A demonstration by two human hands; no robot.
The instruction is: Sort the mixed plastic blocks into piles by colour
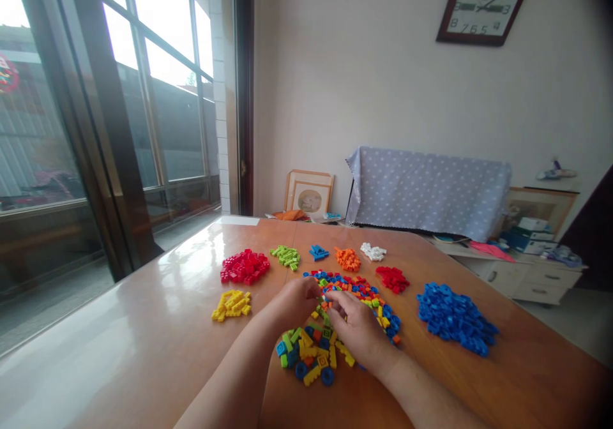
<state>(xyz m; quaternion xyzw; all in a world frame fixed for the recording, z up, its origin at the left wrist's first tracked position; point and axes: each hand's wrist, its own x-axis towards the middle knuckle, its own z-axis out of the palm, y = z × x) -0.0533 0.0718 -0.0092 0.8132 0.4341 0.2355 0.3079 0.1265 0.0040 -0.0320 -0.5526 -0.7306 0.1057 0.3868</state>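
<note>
A mixed pile of toy building bricks (311,355) in yellow, green, blue, orange and red spreads over the table in front of me. My left hand (302,296) is over the pile's left side, its fingers curled inward and partly hidden. Close beside it, my right hand (358,325) reaches in over the middle of the pile with bent fingers and the thumb below them. The fingertips of both hands nearly meet above the bricks. Whatever they pinch is too small to make out. Dark blue wheel-like pieces (327,376) lie at the pile's near edge.
Single-colour heaps ring the mixed pile on the wooden table (158,346): yellow (231,305), crimson (245,267), lime green (286,256), light blue (318,253), orange (347,259), white (373,251), red (393,279) and a large blue heap (454,319). A cloth-covered object (426,189) stands beyond.
</note>
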